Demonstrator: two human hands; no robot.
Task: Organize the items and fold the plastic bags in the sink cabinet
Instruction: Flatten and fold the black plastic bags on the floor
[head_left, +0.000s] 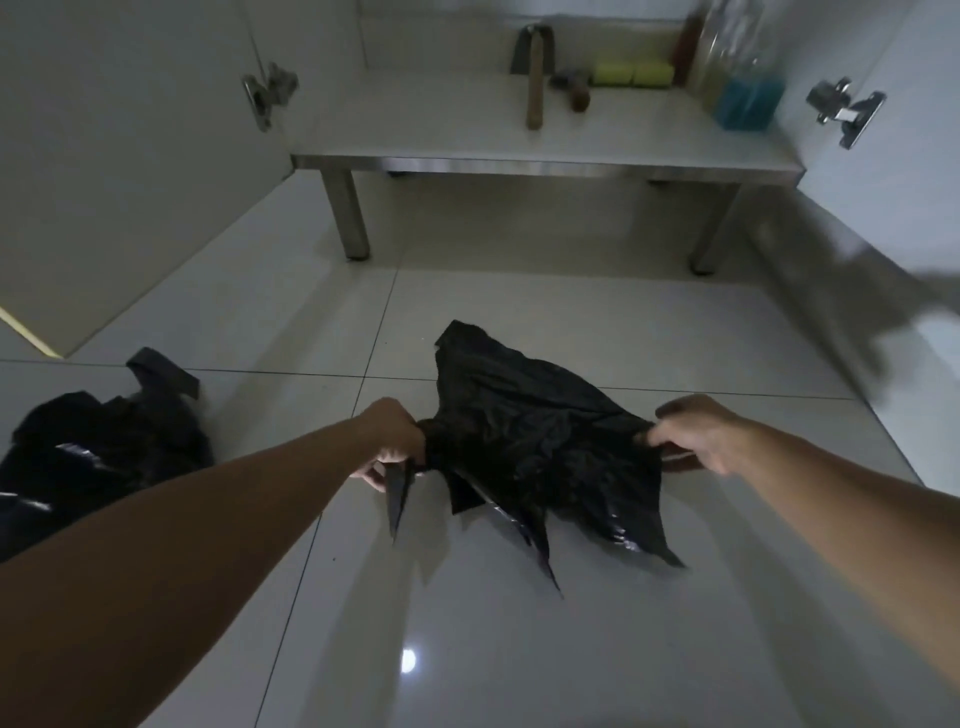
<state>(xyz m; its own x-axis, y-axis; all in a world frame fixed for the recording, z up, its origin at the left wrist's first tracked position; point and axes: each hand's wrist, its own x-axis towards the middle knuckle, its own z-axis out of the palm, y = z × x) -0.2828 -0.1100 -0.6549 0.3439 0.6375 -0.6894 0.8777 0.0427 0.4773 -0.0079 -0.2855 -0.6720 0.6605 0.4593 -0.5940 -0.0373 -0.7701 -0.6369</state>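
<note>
A crumpled black plastic bag is stretched between my two hands just above the tiled floor. My left hand grips its bunched left end, and a strip of plastic hangs down below the fist. My right hand pinches the bag's right edge. A heap of other black plastic bags lies on the floor at the left, beside my left forearm.
The open sink cabinet's floor stands on metal legs ahead. On it are a hatchet, a hammer, two yellow-green sponges, a brown bottle and a clear bottle of blue liquid. Open doors with hinges flank it.
</note>
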